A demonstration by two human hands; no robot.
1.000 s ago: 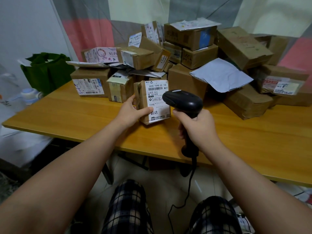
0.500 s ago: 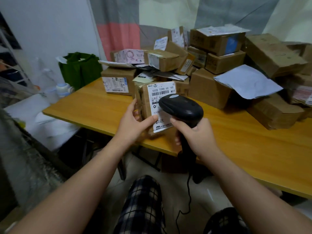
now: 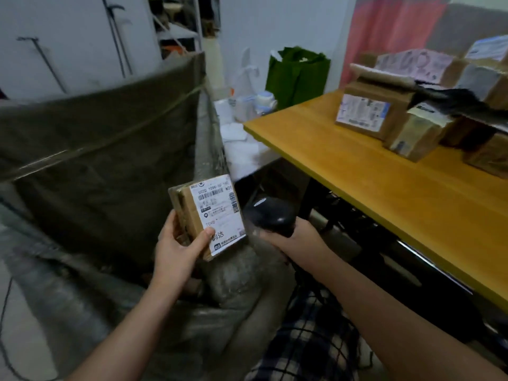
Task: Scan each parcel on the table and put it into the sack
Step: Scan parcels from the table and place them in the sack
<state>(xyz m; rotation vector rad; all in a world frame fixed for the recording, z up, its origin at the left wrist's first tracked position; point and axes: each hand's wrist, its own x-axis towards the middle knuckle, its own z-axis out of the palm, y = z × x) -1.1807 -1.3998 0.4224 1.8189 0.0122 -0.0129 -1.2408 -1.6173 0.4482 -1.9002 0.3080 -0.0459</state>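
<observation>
Parcel [image 3: 204, 215] lifted off tabletop [image 3: 384, 182], now over sack [image 3: 96, 149]; left hand [image 3: 176, 251] grip clasps it, right hand [image 3: 297, 240] clenches scanner [image 3: 270, 215]. Drop likely next.

wall [image 3: 288, 23] – white | curtain [image 3: 390, 31] – pink and grey | table [image 3: 384, 188] yellow wood | green bag [image 3: 298, 75] beyond its far end

The scanner's [image 3: 270, 215] grip is buried in the right hand [image 3: 297, 240]; only its black head shows. The left hand [image 3: 178, 251] covers the parcel's [image 3: 189, 210] lower left corner, and the fine print on its label [image 3: 220, 215] is unreadable. Left of that hand, the sack [image 3: 96, 160] runs off the frame. Up and to the right of the right hand, the piled boxes [image 3: 365, 111] are blurred and cut by the edge.
</observation>
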